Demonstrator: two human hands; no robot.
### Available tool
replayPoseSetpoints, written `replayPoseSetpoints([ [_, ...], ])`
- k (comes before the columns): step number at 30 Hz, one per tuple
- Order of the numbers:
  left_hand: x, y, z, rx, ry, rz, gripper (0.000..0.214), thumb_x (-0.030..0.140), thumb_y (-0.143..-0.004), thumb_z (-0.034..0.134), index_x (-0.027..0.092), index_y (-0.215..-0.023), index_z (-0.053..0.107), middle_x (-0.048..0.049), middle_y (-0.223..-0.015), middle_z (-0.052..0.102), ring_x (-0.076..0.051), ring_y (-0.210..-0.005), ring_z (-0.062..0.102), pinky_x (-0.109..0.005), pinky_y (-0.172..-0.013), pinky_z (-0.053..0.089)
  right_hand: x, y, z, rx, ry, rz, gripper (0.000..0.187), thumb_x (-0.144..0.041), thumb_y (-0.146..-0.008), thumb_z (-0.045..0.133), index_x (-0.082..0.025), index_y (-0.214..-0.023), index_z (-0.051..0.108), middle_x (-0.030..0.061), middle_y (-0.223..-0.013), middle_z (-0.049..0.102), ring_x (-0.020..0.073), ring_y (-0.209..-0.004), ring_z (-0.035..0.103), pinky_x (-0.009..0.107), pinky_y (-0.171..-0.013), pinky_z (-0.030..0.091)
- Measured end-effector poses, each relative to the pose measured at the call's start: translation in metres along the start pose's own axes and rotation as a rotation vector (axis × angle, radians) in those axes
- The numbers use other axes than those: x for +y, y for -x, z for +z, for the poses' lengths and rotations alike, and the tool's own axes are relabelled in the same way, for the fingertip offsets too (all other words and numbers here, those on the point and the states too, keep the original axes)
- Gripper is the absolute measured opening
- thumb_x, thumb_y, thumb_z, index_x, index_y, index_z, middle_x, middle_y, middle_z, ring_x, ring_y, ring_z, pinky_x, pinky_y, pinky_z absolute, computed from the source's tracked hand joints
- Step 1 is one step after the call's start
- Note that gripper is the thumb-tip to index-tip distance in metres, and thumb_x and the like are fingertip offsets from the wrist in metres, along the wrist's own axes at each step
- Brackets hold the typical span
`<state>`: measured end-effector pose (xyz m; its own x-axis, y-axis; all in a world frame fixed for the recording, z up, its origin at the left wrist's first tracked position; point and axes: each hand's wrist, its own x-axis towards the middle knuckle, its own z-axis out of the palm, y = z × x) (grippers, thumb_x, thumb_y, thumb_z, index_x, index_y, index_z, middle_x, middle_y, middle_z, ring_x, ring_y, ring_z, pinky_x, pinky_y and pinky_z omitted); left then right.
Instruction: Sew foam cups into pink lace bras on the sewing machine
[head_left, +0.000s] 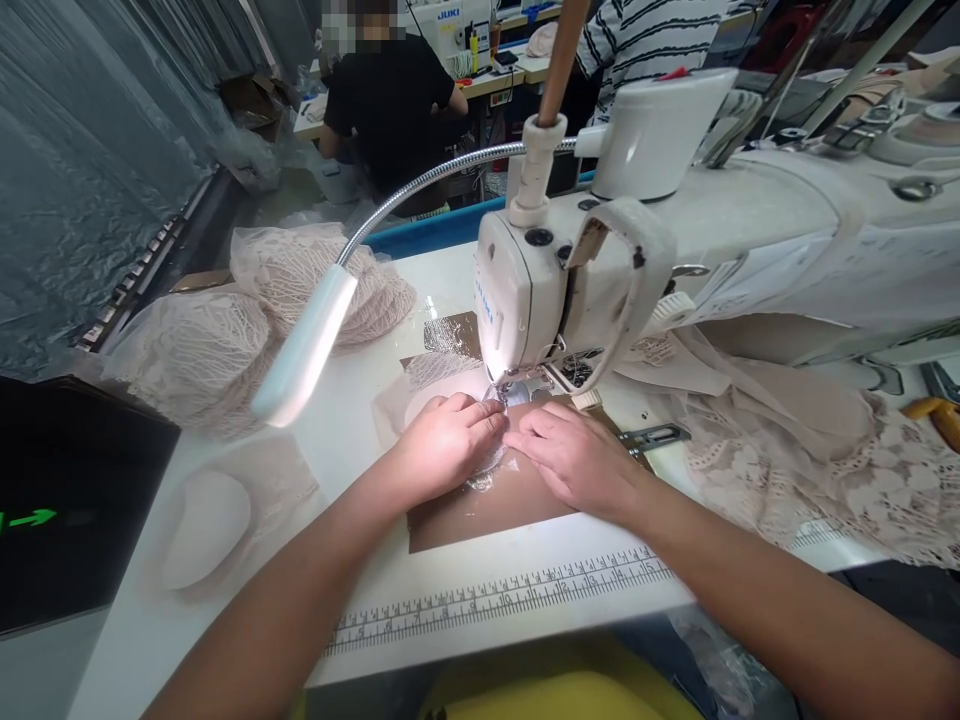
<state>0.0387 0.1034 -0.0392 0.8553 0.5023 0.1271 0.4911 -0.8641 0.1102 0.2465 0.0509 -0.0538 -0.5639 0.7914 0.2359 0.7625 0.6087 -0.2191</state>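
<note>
The left hand (454, 445) lies over a pale cloth (439, 395), fingers together and bent, tips close in front of the needle area. The right hand (574, 455) faces it from the other side, fingers curled, tips down beside the cloth's near edge. Whether either hand pinches the fabric or only presses it, I cannot tell; the palms face down and hide the contact. The cloth sits under the head of the sewing machine (517, 290), its mesh spreading out to the left; a clear, shiny bit (480, 482) shows just below the left hand. Placing a hand on each side probably keeps the fabric flat and lined up with the needle. The brown sheet (450, 525) beneath likely gives a smooth surface to slide on. The lamp (307, 345) bends in from the left, presumably to light the stitching spot.

Farther out on the tabletop (349, 395), a cup piece (206, 530) lies at the left, with bundled lace (330, 280) behind it, perhaps parked within reach. Lace fabric (787, 470) spreads at the right, and a printed ruler (495, 600) follows the front edge.

The needle tip is lost in glare and behind fingers. An orange handle (937, 415) is cut off at the right edge. Beyond, a person in black (386, 110) is only partly visible.
</note>
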Motion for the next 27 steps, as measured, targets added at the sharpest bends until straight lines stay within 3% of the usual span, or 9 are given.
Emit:
replayPoseSetpoints([
  [12,0.002,-0.004,0.002,-0.034,-0.044,-0.062,0.037,0.027,-0.095,0.040,0.014,-0.126,0.055,-0.0079,-0.134,0.054,-0.023,-0.092,0.052,-0.037,-0.080,0.046,-0.003,-0.002,-0.003,-0.031,0.087,0.076,0.031,-0.007,-0.084,0.044,-0.018,-0.098,0.069,0.0047,-0.080,0.059,0.0173,-0.074,0.043,0.029,-0.063,0.029],
  [21,0.005,-0.006,-0.001,0.013,-0.055,-0.155,0.035,0.029,-0.097,0.037,0.015,-0.120,0.058,-0.0105,-0.130,0.056,-0.023,-0.093,0.053,-0.038,-0.080,0.047,-0.003,-0.007,-0.002,-0.031,0.149,0.185,0.040,-0.005,-0.081,0.046,-0.018,-0.114,0.064,0.0045,-0.083,0.060,0.0172,-0.074,0.046,0.029,-0.057,0.026],
  [27,0.003,0.002,0.001,0.049,-0.038,-0.029,0.033,0.026,-0.097,0.038,0.015,-0.119,0.059,-0.0095,-0.130,0.057,-0.023,-0.095,0.053,-0.038,-0.081,0.046,-0.003,-0.004,-0.004,-0.048,0.033,0.084,0.035,-0.004,-0.082,0.046,-0.019,-0.105,0.067,0.0054,-0.089,0.060,0.0170,-0.079,0.045,0.028,-0.066,0.030],
])
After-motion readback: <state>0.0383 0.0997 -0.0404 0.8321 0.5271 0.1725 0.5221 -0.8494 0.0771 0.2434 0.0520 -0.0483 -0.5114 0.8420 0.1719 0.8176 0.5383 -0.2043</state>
